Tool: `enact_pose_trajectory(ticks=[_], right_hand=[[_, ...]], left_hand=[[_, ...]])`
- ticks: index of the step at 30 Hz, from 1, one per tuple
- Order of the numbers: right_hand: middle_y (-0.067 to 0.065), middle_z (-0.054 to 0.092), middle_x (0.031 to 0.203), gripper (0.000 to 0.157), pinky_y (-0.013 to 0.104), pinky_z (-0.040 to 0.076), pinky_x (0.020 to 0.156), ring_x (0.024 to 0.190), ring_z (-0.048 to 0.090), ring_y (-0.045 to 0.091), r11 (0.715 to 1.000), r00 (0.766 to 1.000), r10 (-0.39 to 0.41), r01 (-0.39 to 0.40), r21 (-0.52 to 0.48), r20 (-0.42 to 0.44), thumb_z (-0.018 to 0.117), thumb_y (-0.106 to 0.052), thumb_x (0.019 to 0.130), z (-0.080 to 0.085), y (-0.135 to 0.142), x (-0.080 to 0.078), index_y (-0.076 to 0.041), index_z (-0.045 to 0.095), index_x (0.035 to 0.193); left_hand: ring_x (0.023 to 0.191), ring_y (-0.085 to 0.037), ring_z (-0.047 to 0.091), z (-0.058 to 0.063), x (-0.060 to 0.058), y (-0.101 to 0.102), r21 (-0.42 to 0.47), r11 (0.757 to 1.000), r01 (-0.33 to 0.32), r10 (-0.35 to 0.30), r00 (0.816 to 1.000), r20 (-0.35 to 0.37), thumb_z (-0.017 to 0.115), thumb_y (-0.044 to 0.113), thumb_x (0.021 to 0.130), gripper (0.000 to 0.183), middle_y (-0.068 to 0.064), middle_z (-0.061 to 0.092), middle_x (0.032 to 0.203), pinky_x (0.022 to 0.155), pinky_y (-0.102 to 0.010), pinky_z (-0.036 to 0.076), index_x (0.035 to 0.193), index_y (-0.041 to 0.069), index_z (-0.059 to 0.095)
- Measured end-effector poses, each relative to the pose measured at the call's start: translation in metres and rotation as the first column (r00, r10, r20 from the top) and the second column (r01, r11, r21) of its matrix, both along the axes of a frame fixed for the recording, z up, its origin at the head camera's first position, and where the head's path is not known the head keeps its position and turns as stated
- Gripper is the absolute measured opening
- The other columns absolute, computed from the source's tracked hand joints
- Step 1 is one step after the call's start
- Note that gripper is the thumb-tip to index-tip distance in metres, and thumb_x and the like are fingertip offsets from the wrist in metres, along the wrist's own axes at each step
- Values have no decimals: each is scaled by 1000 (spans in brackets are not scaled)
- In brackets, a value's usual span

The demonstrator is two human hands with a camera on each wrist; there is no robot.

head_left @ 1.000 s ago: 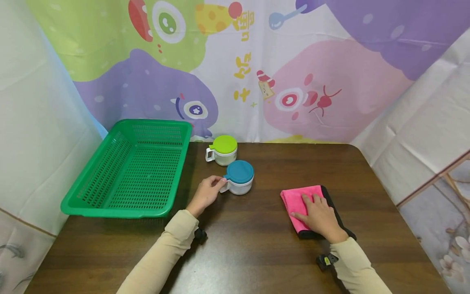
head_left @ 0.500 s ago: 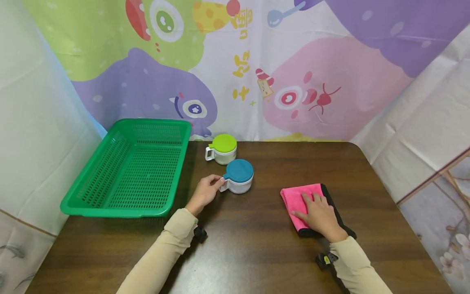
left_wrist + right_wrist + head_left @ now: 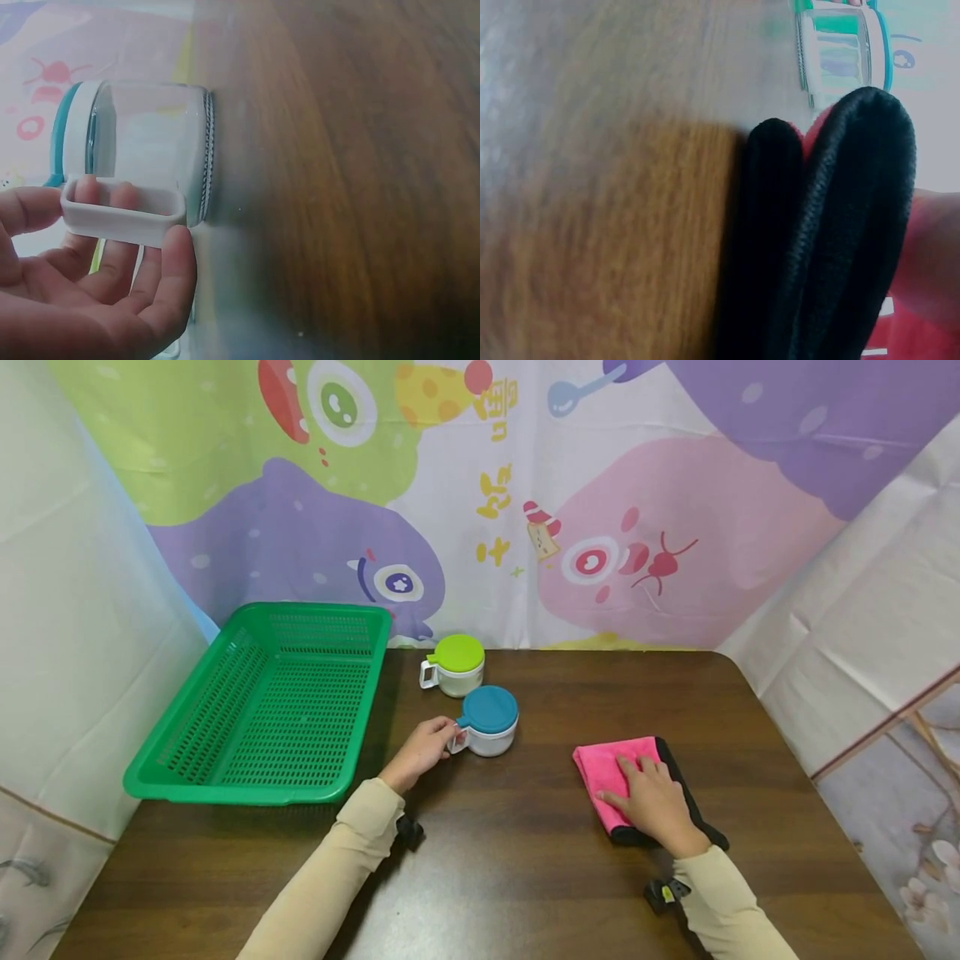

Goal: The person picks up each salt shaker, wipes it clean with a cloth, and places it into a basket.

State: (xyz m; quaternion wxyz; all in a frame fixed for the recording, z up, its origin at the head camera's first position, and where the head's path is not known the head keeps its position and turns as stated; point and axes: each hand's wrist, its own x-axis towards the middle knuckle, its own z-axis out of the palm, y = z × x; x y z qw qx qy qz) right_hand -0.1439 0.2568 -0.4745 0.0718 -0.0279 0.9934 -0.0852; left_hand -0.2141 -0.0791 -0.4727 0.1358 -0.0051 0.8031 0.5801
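Note:
My left hand (image 3: pixel 422 750) holds the white handle (image 3: pixel 124 225) of a small clear glass jar (image 3: pixel 150 150) with a blue lid (image 3: pixel 490 709). In the left wrist view two fingertips poke through the handle's loop, with the thumb at its lid end and another finger along its lower end. The jar stands upright on the table. My right hand (image 3: pixel 657 802) rests with spread fingers on a folded pink cloth (image 3: pixel 600 766) with black edging. In the right wrist view the cloth's thick black folded edge (image 3: pixel 847 217) covers much of the scene.
Just behind the blue-lidded jar stands a matching jar with a green lid (image 3: pixel 459 653), its handle also pointing left. A large green plastic basket (image 3: pixel 363 718) occupies the table's left side. A printed curtain (image 3: pixel 517 602) hangs along the back edge of the wooden table (image 3: pixel 487 877).
My left fingers have shifted slightly on the handle, and a finger now shows through its loop. The jars, the cloth and my right hand look the same.

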Motion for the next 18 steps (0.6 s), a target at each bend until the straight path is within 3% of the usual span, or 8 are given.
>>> enact_pose_trajectory(ticks=[11,18], right_hand=[[33,48,135,72,65,43,93,117,46,46,1000,999,-12,12,-14,-33,68,-46,85,-1,1,1,0,50,137],[23,60,111,60,50,50,78,93,54,33,1000,993,-2,-1,-24,-120,74,-38,82,-2,3,1,0,61,127]], left_hand=[[78,-11,52,0,-4,3,48,998,27,-29,999,41,43,14,91,27,0,63,84,69,-22,43,95,0,65],[76,-12,54,-3,-4,3,107,991,83,-91,993,70,44,16,90,24,2,60,77,70,-25,47,80,4,62]])
